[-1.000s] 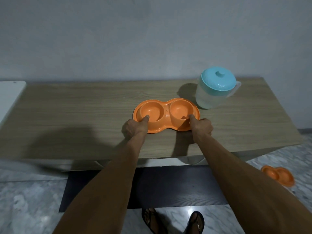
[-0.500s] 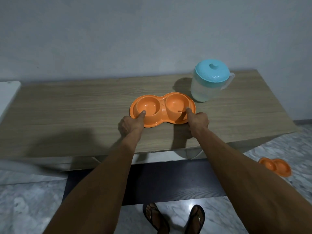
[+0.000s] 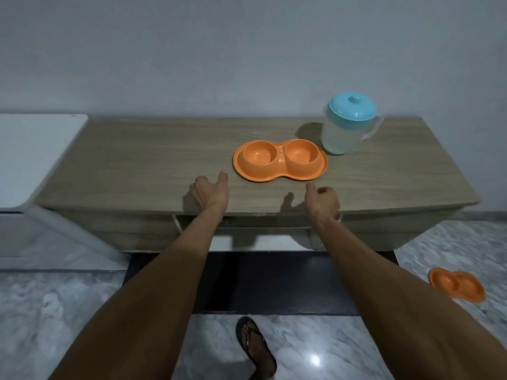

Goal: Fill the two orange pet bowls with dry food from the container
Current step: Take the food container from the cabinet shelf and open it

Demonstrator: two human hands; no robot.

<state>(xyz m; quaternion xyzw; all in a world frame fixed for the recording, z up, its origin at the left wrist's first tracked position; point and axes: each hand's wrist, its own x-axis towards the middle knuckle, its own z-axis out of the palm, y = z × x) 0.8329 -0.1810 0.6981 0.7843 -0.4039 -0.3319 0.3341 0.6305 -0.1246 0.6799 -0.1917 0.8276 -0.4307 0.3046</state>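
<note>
On the tabletop (image 3: 137, 160) the empty orange bowls (image 3: 279, 160) sit at my 12 o'clock, the lidded container (image 3: 345, 133) just beside them at 2 o'clock, and with my left hand (image 3: 211, 192) slack-fingered and right hand (image 3: 323, 201) loosely curled, both holding nothing, a hasty tip could scatter food.

The bottom edge cuts off both bare forearms. The left hand's (image 3: 210, 192) fingers (image 3: 197, 182) bend away from the camera, their tips out of sight. The right hand's (image 3: 323, 200) fingers (image 3: 323, 190) fold behind the palm, mostly hidden.

The frosted plastic jug with the turquoise lid (image 3: 343, 133) is too cloudy to show its contents. The tiny marks between the wells of the orange double pet bowl (image 3: 279, 171) cannot be read.

The left edge crops the white cabinet (image 3: 35, 154). The recess under the wooden worktop (image 3: 137, 165) is too dark to make out. The second orange double bowl on the floor (image 3: 461, 289) is blurred.
</note>
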